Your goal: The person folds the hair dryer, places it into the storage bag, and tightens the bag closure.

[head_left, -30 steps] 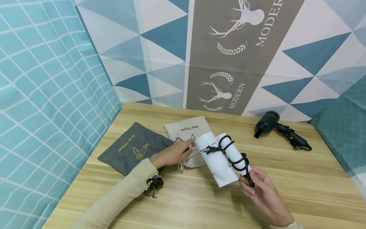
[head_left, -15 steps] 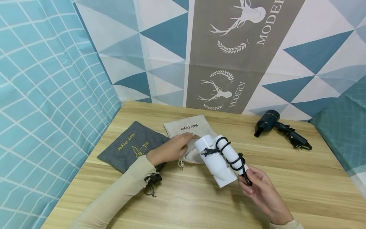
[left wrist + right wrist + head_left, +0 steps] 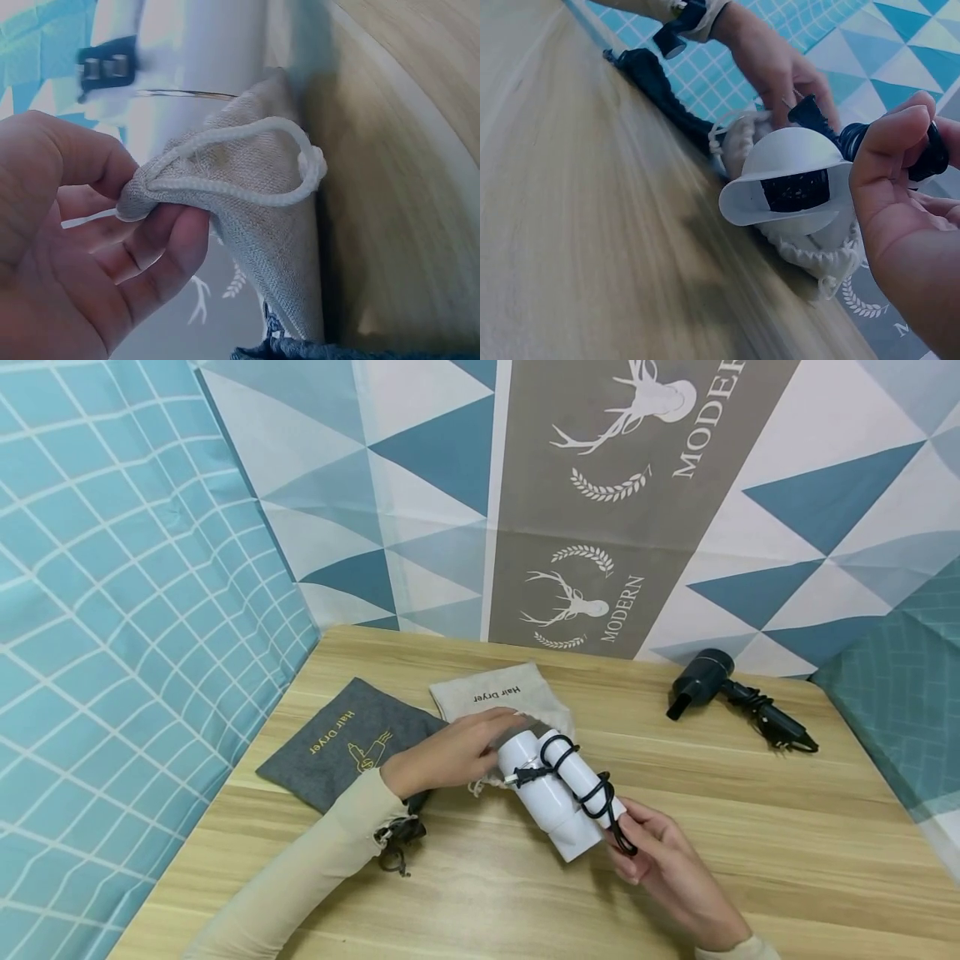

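My right hand grips the folded handle of a white hair dryer, low on its cord end. A black cord is wound round that handle, its plug lying across the barrel. My left hand pinches the mouth of a beige drawstring pouch lettered "Hair Dryer". In the left wrist view, thumb and fingers hold the cloth beside a white drawstring loop, and the barrel overlaps the mouth. The right wrist view looks into the dryer's flattened nozzle, with the gathered pouch opening behind it.
A dark grey pouch with gold lettering lies at the left, partly under the left forearm. At the back right of the wooden table rests a black hair dryer. Patterned cloth walls stand behind and to the left.
The white hair dryer has moved left and toward me in the right hand, its barrel end now at the pouch mouth. My left hand has shifted slightly right along the pouch.
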Demonstrator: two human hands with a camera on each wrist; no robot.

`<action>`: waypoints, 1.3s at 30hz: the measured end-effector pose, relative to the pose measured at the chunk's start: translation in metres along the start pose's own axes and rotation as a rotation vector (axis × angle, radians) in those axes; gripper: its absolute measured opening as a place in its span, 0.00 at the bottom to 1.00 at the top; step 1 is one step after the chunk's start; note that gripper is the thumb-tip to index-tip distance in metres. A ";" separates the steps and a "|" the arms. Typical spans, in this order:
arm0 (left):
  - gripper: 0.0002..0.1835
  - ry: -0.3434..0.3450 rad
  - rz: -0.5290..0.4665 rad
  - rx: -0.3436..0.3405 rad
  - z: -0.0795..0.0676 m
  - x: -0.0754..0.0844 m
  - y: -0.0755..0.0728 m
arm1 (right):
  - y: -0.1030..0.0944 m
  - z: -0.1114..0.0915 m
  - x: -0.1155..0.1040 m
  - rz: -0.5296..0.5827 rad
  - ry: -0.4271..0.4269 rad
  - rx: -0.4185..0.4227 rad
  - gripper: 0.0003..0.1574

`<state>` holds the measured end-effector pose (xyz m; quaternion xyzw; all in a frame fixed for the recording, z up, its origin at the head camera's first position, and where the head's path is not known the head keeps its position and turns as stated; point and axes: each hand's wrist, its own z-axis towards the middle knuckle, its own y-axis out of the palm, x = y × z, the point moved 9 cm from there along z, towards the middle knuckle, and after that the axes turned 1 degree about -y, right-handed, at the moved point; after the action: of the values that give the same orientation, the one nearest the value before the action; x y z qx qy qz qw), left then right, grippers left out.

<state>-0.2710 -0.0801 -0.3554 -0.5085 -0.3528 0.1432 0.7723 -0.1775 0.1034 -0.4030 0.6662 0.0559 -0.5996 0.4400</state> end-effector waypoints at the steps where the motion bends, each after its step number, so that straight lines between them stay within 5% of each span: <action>1: 0.31 0.004 -0.005 -0.001 -0.001 0.001 -0.001 | 0.000 0.001 0.002 -0.006 0.002 0.001 0.24; 9: 0.25 0.025 0.017 0.043 -0.001 0.009 -0.009 | -0.001 0.005 0.008 -0.114 0.037 0.063 0.22; 13: 0.21 0.014 0.168 0.116 0.008 0.013 -0.015 | -0.003 0.005 0.005 -0.156 0.085 0.117 0.21; 20: 0.04 0.053 0.353 0.182 0.022 0.026 -0.019 | 0.005 0.003 0.005 -0.176 0.121 0.077 0.23; 24: 0.05 0.037 0.308 0.156 0.025 0.024 -0.019 | 0.005 0.003 0.006 -0.202 0.111 0.055 0.23; 31: 0.06 -0.023 0.234 -0.031 0.020 0.008 0.001 | 0.004 0.007 0.009 -0.241 0.097 0.083 0.18; 35: 0.07 0.035 0.199 0.035 0.022 0.013 -0.001 | -0.004 0.006 0.010 -0.320 0.123 0.218 0.13; 39: 0.07 0.052 0.140 0.155 0.026 0.016 -0.012 | -0.011 0.002 0.011 -0.482 0.182 0.336 0.22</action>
<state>-0.2791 -0.0579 -0.3326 -0.4741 -0.2842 0.2107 0.8063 -0.1825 0.1036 -0.4182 0.7482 0.1518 -0.6253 0.1619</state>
